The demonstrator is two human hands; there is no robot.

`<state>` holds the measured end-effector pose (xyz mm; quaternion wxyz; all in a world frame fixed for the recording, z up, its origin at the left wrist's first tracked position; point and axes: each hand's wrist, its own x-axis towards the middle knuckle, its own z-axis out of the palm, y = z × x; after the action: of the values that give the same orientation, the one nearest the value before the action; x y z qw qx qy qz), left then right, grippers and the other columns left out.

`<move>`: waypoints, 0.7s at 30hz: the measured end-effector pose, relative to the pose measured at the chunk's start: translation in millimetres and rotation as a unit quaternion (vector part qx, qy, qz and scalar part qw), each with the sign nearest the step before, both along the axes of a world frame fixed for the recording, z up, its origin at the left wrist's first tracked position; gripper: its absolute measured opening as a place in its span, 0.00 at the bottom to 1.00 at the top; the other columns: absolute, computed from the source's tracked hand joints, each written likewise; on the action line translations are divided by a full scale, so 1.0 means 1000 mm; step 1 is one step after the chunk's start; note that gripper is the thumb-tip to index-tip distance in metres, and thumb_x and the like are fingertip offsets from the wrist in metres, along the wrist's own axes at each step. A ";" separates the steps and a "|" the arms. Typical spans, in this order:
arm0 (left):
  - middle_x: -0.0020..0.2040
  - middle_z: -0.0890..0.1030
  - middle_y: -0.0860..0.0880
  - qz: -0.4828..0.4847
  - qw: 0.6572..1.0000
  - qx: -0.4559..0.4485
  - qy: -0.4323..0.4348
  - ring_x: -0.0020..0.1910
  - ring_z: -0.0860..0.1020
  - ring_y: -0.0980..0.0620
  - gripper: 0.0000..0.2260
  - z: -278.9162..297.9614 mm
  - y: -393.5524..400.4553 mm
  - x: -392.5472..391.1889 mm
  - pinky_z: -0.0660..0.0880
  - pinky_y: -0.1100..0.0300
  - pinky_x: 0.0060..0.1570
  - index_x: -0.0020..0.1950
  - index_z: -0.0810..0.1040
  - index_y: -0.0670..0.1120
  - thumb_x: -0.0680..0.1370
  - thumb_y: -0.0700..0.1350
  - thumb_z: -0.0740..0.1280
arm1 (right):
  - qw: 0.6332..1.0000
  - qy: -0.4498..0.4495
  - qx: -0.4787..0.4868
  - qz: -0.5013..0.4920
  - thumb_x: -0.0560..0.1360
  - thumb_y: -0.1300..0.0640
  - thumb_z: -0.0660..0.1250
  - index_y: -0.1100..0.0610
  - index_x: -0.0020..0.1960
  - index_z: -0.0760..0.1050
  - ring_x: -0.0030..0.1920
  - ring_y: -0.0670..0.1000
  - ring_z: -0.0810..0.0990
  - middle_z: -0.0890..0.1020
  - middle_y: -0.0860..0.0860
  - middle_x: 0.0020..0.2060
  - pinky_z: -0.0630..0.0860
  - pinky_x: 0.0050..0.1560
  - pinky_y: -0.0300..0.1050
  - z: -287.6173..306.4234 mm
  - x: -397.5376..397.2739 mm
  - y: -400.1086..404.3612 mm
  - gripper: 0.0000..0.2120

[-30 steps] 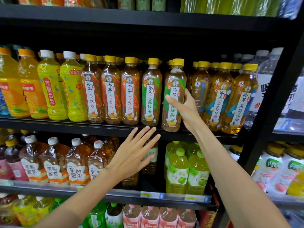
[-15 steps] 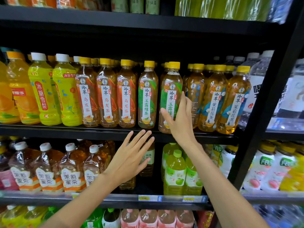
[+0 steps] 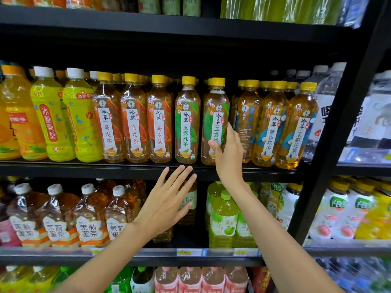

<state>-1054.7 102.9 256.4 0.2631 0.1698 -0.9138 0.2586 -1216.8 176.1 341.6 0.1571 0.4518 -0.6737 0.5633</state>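
Since everything sits on it, start with the black metal shelving unit (image 3: 84,169): its tiers are packed with drink bottles. On the middle tier, from left, stand opaque yellow-green plastic bottles with white caps (image 3: 49,115), then clear amber tea bottles with orange labels and yellow caps (image 3: 158,123). Further right are clear amber tea bottles with blue labels and yellow caps (image 3: 273,127). The tier below has brown tea bottles with white caps (image 3: 88,216) on the left and pale green apple-drink bottles (image 3: 224,220) on the right.

The clear pale-tea bottle with green leaf label and yellow cap (image 3: 215,115) is in the front row of the middle tier, upright. Its base is at the shelf's front edge, with the blue-label row to its right. A matching green-label twin bottle (image 3: 187,123) stands just beside it on the left.

The right hand (image 3: 229,155) comes up from below and grips the bottle's lower right side. The thumb (image 3: 212,144) presses on the label front and the fingers wrap the far side. Cannot tell if the base is lifted.

The left hand (image 3: 167,206) is flat with its fingers straight and slightly spread, holding nothing. It lies below and left of the bottle, with its fingertips over the shelf's front edge under the twin bottle; contact unclear.
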 end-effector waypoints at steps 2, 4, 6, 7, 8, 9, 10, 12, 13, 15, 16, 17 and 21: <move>0.75 0.63 0.43 0.001 1.000 0.001 -0.001 0.74 0.58 0.46 0.29 0.000 0.000 0.000 0.56 0.45 0.70 0.75 0.61 0.45 0.78 0.57 0.55 | 1.000 -0.001 0.002 -0.008 0.78 0.49 0.61 0.59 0.76 0.55 0.66 0.47 0.67 0.68 0.53 0.66 0.62 0.54 0.28 0.000 0.000 -0.003 0.31; 0.75 0.63 0.43 0.003 1.000 0.001 -0.002 0.74 0.58 0.46 0.28 0.000 0.000 0.000 0.56 0.45 0.70 0.75 0.61 0.45 0.77 0.57 0.56 | 1.000 0.001 -0.001 -0.011 0.78 0.49 0.61 0.58 0.76 0.55 0.66 0.47 0.67 0.68 0.54 0.67 0.62 0.53 0.26 -0.001 0.000 -0.005 0.31; 0.75 0.63 0.43 0.007 1.000 0.001 -0.004 0.74 0.58 0.46 0.28 0.000 0.000 0.000 0.56 0.45 0.70 0.75 0.62 0.45 0.77 0.57 0.56 | 1.000 0.004 -0.007 -0.007 0.78 0.48 0.60 0.59 0.75 0.55 0.66 0.48 0.67 0.68 0.54 0.67 0.64 0.55 0.30 -0.002 0.000 -0.006 0.31; 0.74 0.63 0.43 0.009 1.000 0.001 -0.005 0.74 0.59 0.46 0.28 0.000 0.000 0.000 0.57 0.45 0.70 0.75 0.62 0.45 0.77 0.57 0.56 | 1.000 0.005 -0.010 -0.003 0.78 0.48 0.60 0.59 0.75 0.55 0.66 0.48 0.67 0.68 0.54 0.67 0.65 0.56 0.31 -0.003 -0.001 -0.006 0.31; 0.74 0.63 0.43 0.010 1.000 0.002 -0.006 0.74 0.59 0.46 0.28 0.001 0.000 0.000 0.57 0.45 0.70 0.75 0.62 0.45 0.77 0.57 0.56 | 1.000 0.006 -0.011 0.001 0.78 0.48 0.61 0.59 0.75 0.56 0.66 0.48 0.68 0.68 0.54 0.67 0.65 0.56 0.30 -0.003 -0.002 -0.006 0.31; 0.74 0.63 0.43 0.010 1.000 0.001 -0.007 0.74 0.59 0.46 0.28 0.001 0.000 0.001 0.56 0.45 0.70 0.75 0.62 0.45 0.77 0.57 0.55 | 1.000 0.005 -0.013 0.003 0.78 0.48 0.61 0.59 0.75 0.56 0.65 0.46 0.68 0.69 0.54 0.66 0.64 0.55 0.27 -0.003 -0.002 -0.006 0.31; 0.74 0.63 0.43 0.010 1.000 0.001 -0.008 0.74 0.59 0.46 0.28 0.001 0.001 0.001 0.56 0.45 0.70 0.75 0.62 0.45 0.77 0.57 0.55 | 1.000 0.002 -0.015 0.005 0.78 0.49 0.61 0.59 0.75 0.56 0.64 0.44 0.67 0.69 0.54 0.66 0.63 0.53 0.22 -0.003 -0.003 -0.007 0.31; 0.74 0.63 0.43 0.010 1.000 0.003 -0.010 0.74 0.59 0.46 0.28 0.002 0.002 0.002 0.57 0.45 0.71 0.75 0.62 0.45 0.78 0.57 0.55 | 1.000 -0.003 -0.022 0.008 0.78 0.49 0.62 0.60 0.75 0.57 0.61 0.40 0.64 0.69 0.54 0.66 0.60 0.49 0.15 -0.004 -0.003 -0.008 0.30; 0.74 0.63 0.43 0.011 1.000 0.006 -0.013 0.74 0.59 0.46 0.28 0.002 0.003 0.003 0.57 0.45 0.71 0.75 0.62 0.45 0.78 0.57 0.56 | 1.000 -0.005 -0.024 0.009 0.78 0.49 0.62 0.60 0.74 0.57 0.61 0.40 0.64 0.70 0.54 0.66 0.59 0.49 0.14 -0.005 -0.003 -0.009 0.30; 0.75 0.63 0.44 0.015 1.000 0.008 -0.019 0.75 0.59 0.46 0.28 0.004 0.005 0.004 0.58 0.45 0.72 0.75 0.61 0.45 0.78 0.56 0.56 | 1.000 -0.008 -0.029 0.009 0.77 0.49 0.61 0.60 0.75 0.57 0.62 0.41 0.65 0.70 0.55 0.66 0.59 0.50 0.14 -0.006 -0.003 -0.010 0.30; 0.75 0.62 0.44 0.017 1.000 0.007 -0.019 0.75 0.59 0.46 0.28 0.005 0.006 0.005 0.58 0.46 0.73 0.75 0.61 0.45 0.78 0.56 0.56 | 0.999 -0.013 -0.028 0.010 0.77 0.50 0.61 0.59 0.75 0.57 0.63 0.43 0.66 0.69 0.54 0.67 0.58 0.51 0.15 -0.005 -0.002 -0.009 0.31; 0.75 0.62 0.44 0.015 1.000 0.010 -0.015 0.75 0.58 0.47 0.28 0.007 0.007 0.006 0.57 0.48 0.73 0.75 0.61 0.45 0.78 0.56 0.55 | 0.999 -0.022 -0.023 0.010 0.77 0.51 0.62 0.58 0.75 0.56 0.66 0.45 0.66 0.68 0.54 0.68 0.57 0.55 0.17 -0.004 0.001 -0.007 0.31; 0.76 0.61 0.45 0.010 0.998 0.058 0.028 0.75 0.58 0.50 0.28 0.013 0.015 0.023 0.53 0.52 0.73 0.75 0.61 0.43 0.78 0.55 0.55 | 0.997 0.004 -0.054 -0.055 0.79 0.58 0.60 0.59 0.75 0.56 0.72 0.49 0.60 0.63 0.54 0.72 0.51 0.67 0.26 -0.009 0.022 0.008 0.26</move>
<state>-1031.7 117.9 269.5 0.2754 0.2005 -0.9180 0.2031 -1195.0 184.3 332.9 0.2151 0.4071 -0.6655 0.5875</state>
